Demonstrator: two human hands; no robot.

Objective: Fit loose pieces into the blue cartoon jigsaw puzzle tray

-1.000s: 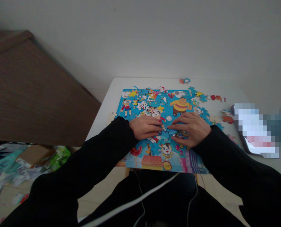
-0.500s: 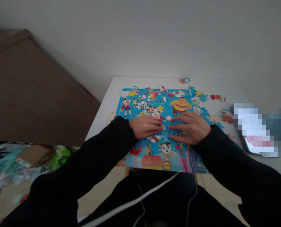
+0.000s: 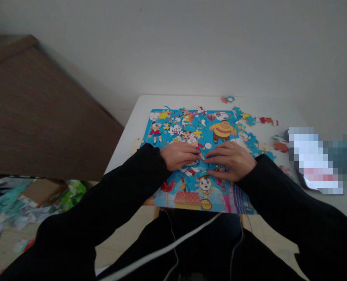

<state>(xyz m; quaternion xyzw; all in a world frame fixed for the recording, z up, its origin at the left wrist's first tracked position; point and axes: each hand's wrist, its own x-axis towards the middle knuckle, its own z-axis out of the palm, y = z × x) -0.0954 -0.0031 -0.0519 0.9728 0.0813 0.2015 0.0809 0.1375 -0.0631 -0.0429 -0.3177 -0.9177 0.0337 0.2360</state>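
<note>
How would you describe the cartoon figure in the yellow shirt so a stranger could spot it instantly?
On the white table, find the mostly blue jigsaw puzzle. In its upper right part, just beyond the person's right hand, is the printed figure in the yellow shirt. Its broad build and striped top set it apart from the slimmer figure in red at the puzzle's left.

No writing can be read: marks on the yellow badge (image 3: 206,204) of the puzzle (image 3: 195,186) are too small, and the phone screen (image 3: 316,160) is blurred.
</note>
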